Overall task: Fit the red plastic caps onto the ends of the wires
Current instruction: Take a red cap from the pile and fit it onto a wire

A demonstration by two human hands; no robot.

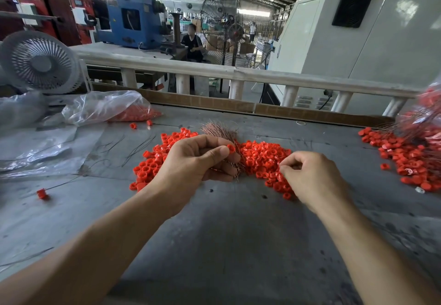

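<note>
Caps and wires at the bench

Left hand [195, 159] curls around a bundle of copper-coloured wires [220, 131], whose far ends fan out above the knuckles, while thumb and forefinger pinch a single red cap [231, 148] at the bundle's side. Whether that cap already sits on a wire end is hard to tell from this angle. Right hand [312, 175] rests at the near right edge of the central pile of red caps [262, 156], fingers bent inward with the tips together; they seem to pinch something small, but the object is hidden.

The pile spreads over the grey table [214, 233] on both sides of the left hand. A second heap of caps [405, 159], with thin wires running through it, lies well apart at the right edge. At far left, a clear plastic bag [107, 106] holds more red caps, a few strays lie just beside it, and a white fan [40, 62] stands behind.
</note>
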